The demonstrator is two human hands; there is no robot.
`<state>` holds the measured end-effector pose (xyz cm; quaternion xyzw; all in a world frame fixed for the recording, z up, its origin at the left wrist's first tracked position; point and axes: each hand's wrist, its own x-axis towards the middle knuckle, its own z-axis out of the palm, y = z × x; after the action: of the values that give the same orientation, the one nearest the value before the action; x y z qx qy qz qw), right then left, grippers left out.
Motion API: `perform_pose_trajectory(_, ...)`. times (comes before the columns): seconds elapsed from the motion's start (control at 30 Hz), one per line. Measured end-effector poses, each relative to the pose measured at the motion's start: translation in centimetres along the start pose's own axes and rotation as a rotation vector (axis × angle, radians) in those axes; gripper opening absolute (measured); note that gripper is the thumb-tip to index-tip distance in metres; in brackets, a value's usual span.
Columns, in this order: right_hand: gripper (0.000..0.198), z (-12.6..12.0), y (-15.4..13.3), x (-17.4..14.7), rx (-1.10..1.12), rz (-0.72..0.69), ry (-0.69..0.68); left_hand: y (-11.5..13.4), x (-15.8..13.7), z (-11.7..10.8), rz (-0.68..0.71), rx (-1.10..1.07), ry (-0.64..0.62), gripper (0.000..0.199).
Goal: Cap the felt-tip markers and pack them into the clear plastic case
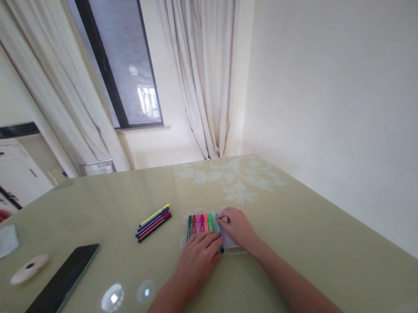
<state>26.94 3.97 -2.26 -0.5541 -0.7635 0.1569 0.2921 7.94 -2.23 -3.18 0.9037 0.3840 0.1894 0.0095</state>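
A clear plastic case (231,242) lies on the table with a row of coloured markers (202,223) in it, dark green, brown, pinks, orange and green. At the row's right side is a light blue marker (218,226), a small gap away from the green one. My right hand (238,226) pinches its upper end between thumb and index finger. My left hand (201,254) lies across the lower part of the row, fingers stretched out, with its fingertips at the blue marker's lower end. Several loose markers (153,223), yellow, blue, red and black, lie side by side to the left.
At the left of the table (109,200) lie a dark tablet or phone (54,291), a white oval object (30,269) and a pale folded cloth or paper (2,244). A wall (333,97) runs along the right edge. Curtains (204,72) and a window stand behind.
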Motion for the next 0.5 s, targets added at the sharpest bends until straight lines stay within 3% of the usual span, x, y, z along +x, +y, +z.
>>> perform_pose_trajectory(0.5, 0.015, -0.53, -0.17, -0.17, -0.035, -0.016, -0.053, 0.22, 0.11, -0.09, -0.012, -0.033, 0.003, 0.029)
